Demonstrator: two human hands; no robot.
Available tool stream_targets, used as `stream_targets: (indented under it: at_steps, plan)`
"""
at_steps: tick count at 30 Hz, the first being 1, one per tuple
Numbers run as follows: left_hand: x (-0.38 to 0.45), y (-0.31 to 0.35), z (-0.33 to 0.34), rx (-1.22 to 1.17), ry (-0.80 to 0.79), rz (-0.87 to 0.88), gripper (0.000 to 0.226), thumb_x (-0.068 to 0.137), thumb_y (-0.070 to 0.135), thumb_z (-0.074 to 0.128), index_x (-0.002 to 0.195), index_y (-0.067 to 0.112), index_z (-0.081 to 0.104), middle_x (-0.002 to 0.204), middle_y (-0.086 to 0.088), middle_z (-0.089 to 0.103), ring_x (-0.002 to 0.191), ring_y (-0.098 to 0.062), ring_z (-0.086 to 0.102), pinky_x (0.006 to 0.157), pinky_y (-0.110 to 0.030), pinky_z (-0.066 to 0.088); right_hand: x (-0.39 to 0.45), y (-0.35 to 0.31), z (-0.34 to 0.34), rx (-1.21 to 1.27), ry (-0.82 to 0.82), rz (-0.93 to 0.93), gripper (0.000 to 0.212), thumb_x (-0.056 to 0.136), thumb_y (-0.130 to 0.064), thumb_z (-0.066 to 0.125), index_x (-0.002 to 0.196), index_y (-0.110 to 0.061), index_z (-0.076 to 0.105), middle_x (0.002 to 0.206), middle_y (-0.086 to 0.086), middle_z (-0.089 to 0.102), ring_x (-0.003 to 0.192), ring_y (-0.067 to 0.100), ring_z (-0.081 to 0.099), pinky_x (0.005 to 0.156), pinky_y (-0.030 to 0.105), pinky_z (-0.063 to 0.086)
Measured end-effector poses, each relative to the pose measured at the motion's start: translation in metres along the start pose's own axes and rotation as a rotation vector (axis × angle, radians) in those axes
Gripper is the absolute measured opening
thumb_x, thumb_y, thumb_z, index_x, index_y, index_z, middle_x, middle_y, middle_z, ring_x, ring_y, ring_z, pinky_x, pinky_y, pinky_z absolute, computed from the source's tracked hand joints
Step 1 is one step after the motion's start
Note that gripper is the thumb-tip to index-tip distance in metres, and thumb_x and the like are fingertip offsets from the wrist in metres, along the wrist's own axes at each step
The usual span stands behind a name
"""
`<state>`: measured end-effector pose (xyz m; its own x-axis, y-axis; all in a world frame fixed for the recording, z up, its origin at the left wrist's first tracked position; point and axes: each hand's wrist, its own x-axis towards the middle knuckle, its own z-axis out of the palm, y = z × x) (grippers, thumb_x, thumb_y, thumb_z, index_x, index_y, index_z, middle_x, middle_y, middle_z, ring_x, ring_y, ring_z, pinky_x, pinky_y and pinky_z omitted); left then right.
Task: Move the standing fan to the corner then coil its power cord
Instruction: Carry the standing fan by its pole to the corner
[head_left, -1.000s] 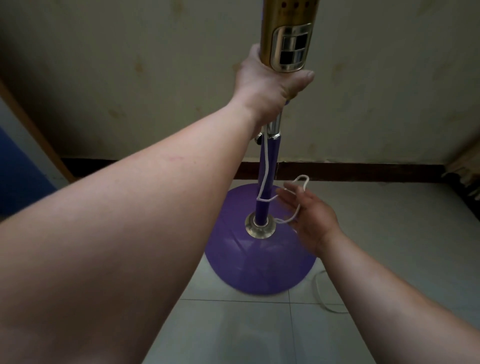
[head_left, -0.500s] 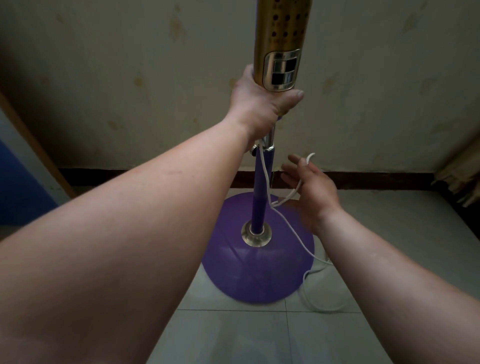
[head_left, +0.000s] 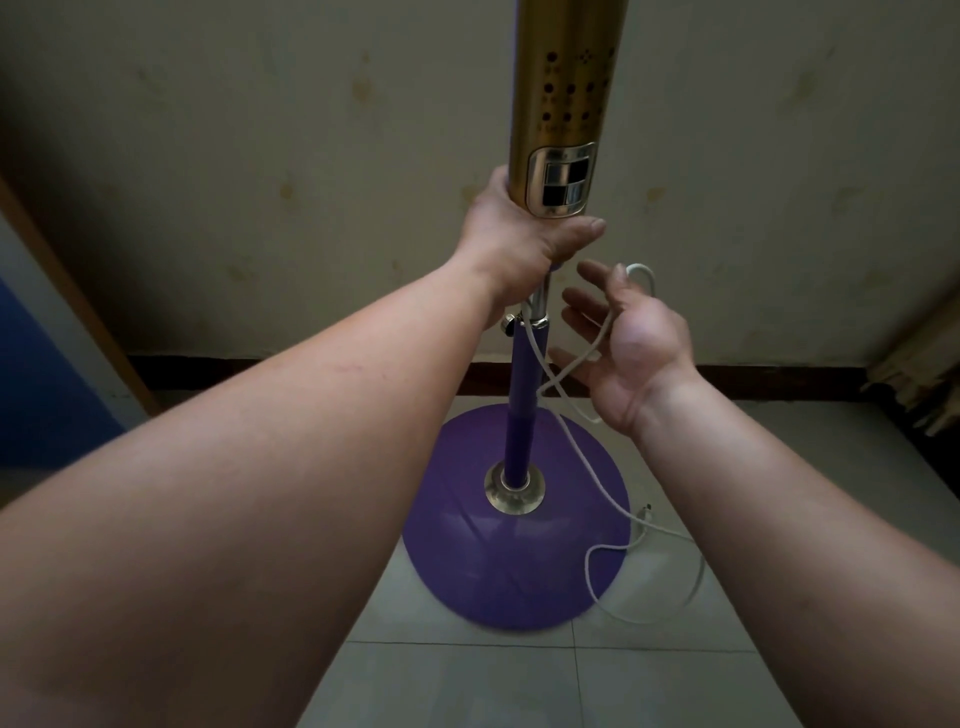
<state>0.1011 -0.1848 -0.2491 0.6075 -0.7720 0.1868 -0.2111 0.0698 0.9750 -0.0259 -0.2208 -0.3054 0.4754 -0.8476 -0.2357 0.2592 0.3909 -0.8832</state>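
White power cord (head_left: 597, 457) is only partly wound: left hand (head_left: 524, 234) grips the standing fan (head_left: 563, 124), right hand (head_left: 631, 338), fingers spread, carries one loop, slack remaining on the floor tiles (head_left: 467, 680).

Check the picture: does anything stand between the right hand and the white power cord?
Nothing visible does. The thin white power cord already drapes across the open right hand, looping over its fingers.

Wall (head_left: 260, 182) close behind fan (head_left: 519, 415)
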Motion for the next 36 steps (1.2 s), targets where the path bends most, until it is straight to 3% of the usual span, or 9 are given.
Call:
stream_targets:
  at_steps: [5,8,13,16,19,23,27,33,36]
  plan:
    - [0.001,0.001,-0.003,0.036,-0.030,0.002,0.067,0.072,0.021,0.093,0.126,0.016,0.054,0.107,0.001,0.071,0.092,-0.009,0.071,0.066,-0.014,0.056,0.006,0.020,-0.001,-0.096,-0.052,0.023,0.037,0.102,-0.048,0.045,0.127,-0.033,0.068,0.135,-0.009,0.062,0.130,0.015,0.049,0.111,0.057,0.032]
    - [0.000,0.003,-0.004,0.043,-0.039,-0.012,0.066,0.072,0.021,0.093,0.125,0.016,0.054,0.107,0.001,0.071,0.094,-0.011,0.071,0.070,-0.017,0.058,0.011,0.031,0.006,-0.011,-0.053,0.057,0.038,0.098,-0.051,0.051,0.131,-0.038,0.064,0.136,-0.010,0.062,0.127,0.018,0.055,0.104,0.052,0.041]
    - [0.001,0.003,-0.007,0.056,-0.056,-0.032,0.067,0.071,0.021,0.093,0.124,0.016,0.054,0.105,0.002,0.071,0.092,-0.010,0.071,0.067,-0.015,0.057,0.028,0.045,0.016,0.028,-0.025,0.055,0.042,0.098,-0.048,0.054,0.134,-0.028,0.062,0.091,-0.002,0.079,0.091,0.019,0.074,0.083,0.039,0.056]
    - [0.002,0.004,-0.009,0.058,-0.070,-0.043,0.068,0.070,0.021,0.094,0.125,0.017,0.053,0.104,0.003,0.071,0.091,-0.009,0.071,0.062,-0.011,0.055,0.030,0.055,0.017,0.013,-0.053,0.049,0.038,0.096,-0.047,0.057,0.112,-0.018,0.075,0.084,0.004,0.077,0.088,0.023,0.071,0.090,0.043,0.052]
    - [0.003,0.004,-0.009,0.060,-0.085,-0.049,0.071,0.069,0.022,0.094,0.126,0.018,0.052,0.106,0.004,0.070,0.092,-0.008,0.070,0.060,-0.010,0.054,0.031,0.063,0.012,0.105,-0.191,-0.052,0.023,0.085,-0.029,0.058,0.095,-0.016,0.074,0.079,0.002,0.070,0.076,0.016,0.065,0.077,0.036,0.046]
    - [0.004,0.005,-0.011,0.044,-0.106,-0.046,0.075,0.067,0.021,0.096,0.128,0.017,0.052,0.107,0.002,0.070,0.091,-0.009,0.070,0.059,-0.011,0.053,0.039,0.079,0.007,-0.320,-0.209,-0.184,0.068,0.068,-0.021,0.066,0.135,-0.027,0.052,0.101,-0.005,0.065,0.097,0.020,0.060,0.090,0.044,0.047]
    - [0.006,0.010,-0.016,0.037,-0.147,-0.020,0.076,0.064,0.023,0.097,0.126,0.016,0.053,0.109,-0.002,0.072,0.095,-0.014,0.072,0.067,-0.018,0.058,0.047,0.090,0.009,-0.426,-0.141,-0.177,0.096,0.059,-0.032,0.091,0.139,-0.049,0.041,0.122,-0.013,0.065,0.110,0.010,0.062,0.089,0.036,0.052]
    - [0.014,0.027,-0.016,0.014,-0.106,0.069,0.076,0.061,0.028,0.099,0.123,0.020,0.056,0.110,0.004,0.073,0.102,-0.012,0.070,0.088,-0.036,0.060,0.062,0.096,0.010,-0.489,-0.047,-0.127,0.098,0.054,-0.033,0.097,0.139,-0.031,0.048,0.118,-0.010,0.068,0.107,0.014,0.063,0.090,0.041,0.052]
    - [0.015,0.027,-0.016,0.043,-0.104,0.077,0.075,0.060,0.027,0.099,0.122,0.021,0.058,0.111,0.004,0.073,0.104,-0.013,0.070,0.093,-0.040,0.059,0.065,0.098,0.011,-0.508,-0.027,-0.096,0.077,0.054,-0.034,0.097,0.121,-0.032,0.059,0.106,-0.011,0.070,0.100,0.015,0.064,0.080,0.037,0.052]
